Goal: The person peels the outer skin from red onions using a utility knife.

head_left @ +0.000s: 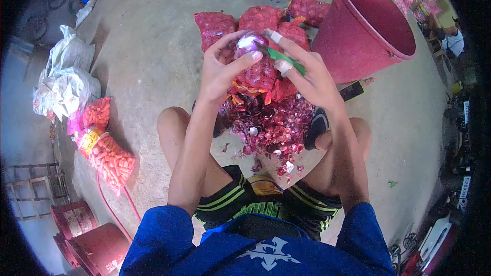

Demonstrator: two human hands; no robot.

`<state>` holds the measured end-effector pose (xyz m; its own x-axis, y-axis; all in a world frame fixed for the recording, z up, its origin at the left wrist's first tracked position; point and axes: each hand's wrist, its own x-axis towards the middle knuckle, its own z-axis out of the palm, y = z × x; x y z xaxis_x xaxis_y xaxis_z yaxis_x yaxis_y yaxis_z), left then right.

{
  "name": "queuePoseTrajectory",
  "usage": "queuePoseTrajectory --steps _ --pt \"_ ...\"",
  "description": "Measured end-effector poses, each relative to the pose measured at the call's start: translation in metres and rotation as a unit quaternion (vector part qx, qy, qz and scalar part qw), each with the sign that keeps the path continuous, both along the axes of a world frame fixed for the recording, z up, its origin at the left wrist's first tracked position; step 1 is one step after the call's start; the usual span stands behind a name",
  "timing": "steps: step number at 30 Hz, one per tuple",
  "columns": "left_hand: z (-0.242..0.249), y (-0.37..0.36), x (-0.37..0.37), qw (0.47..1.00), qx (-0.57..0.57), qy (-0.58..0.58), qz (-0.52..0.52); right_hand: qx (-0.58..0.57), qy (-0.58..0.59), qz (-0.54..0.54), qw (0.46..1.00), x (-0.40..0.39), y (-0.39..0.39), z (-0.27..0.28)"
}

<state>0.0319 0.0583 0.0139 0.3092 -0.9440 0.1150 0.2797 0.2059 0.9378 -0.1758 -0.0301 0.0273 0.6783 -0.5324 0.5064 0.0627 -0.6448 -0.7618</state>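
In the head view, my left hand [221,66] is closed around a shiny purple-red onion [246,44]. My right hand [310,73] grips a small knife by its green handle [287,61], with the blade end close against the onion. White wrapping covers some fingers of that hand. Below both hands, a heap of red onion skins [271,128] lies on the floor between my feet. Right behind the heap, red mesh bags of onions [257,74] stand close together, partly hidden by my hands.
A large red plastic tub [337,46] stands at the right, with a phone [351,91] on the floor below it. Bagged carrots [110,158] and white sacks [69,82] are on the left. Red buckets [102,250] lie at lower left. Motorbikes line the right edge.
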Motion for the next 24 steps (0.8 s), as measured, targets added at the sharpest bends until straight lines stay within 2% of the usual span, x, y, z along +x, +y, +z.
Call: queuePoseTrajectory --steps 5,8,11,14,20,22,24 --pt "0.001 0.002 0.004 1.000 -0.010 -0.010 -0.002 -0.027 0.028 0.018 0.999 -0.003 -0.001 0.004" --pt "0.000 0.002 0.003 1.000 -0.018 -0.022 -0.004 0.012 0.035 0.018 0.999 -0.002 0.001 0.003" --pt "0.000 0.004 0.003 0.999 -0.021 -0.031 -0.002 -0.041 0.004 -0.001 0.999 0.001 -0.002 -0.007" --pt "-0.003 0.001 0.003 0.999 -0.025 -0.027 -0.002 -0.056 0.067 -0.016 0.996 0.001 -0.002 -0.004" --pt "0.005 -0.001 0.010 0.999 -0.018 -0.021 -0.025 -0.011 -0.012 -0.029 0.999 0.009 0.001 -0.012" --pt "0.005 0.000 0.013 0.999 -0.023 -0.013 -0.038 0.045 -0.014 -0.018 0.999 0.010 0.001 -0.014" --pt "0.006 0.001 0.015 0.995 -0.049 -0.059 -0.058 0.045 -0.022 -0.041 0.998 0.010 0.000 -0.011"
